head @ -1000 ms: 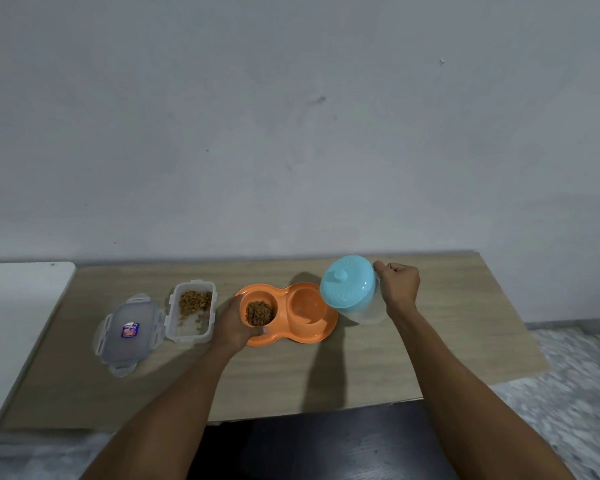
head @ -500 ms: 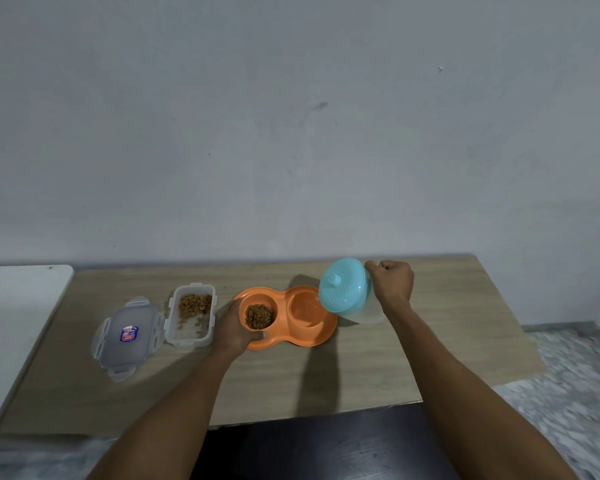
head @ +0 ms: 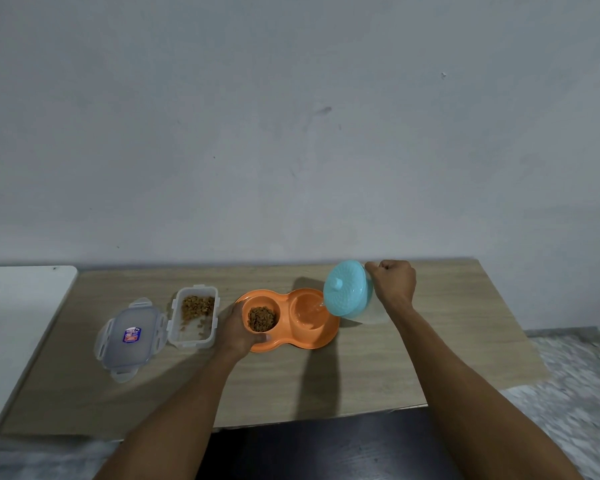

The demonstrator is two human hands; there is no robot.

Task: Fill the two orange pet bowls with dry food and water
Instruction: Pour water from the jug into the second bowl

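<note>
An orange double pet bowl (head: 326, 336) sits mid-table. Its left cup holds brown dry food (head: 261, 318). Its right cup (head: 307, 311) has a thin stream of water running into it. My left hand (head: 236, 329) grips the left rim of the bowl. My right hand (head: 394, 284) grips the handle of a clear jug with a blue lid (head: 349, 289), tilted left over the right cup.
A clear food container (head: 194, 318) with some kibble stands left of the bowl. Its clip lid (head: 130, 336) lies flat beside it. The wooden table (head: 447, 341) ends near me at a dark gap. A white surface (head: 18, 317) adjoins at left.
The jug has stayed tilted over the right cup, and a water stream now shows at its spout. My left hand has kept its grip on the bowl.
</note>
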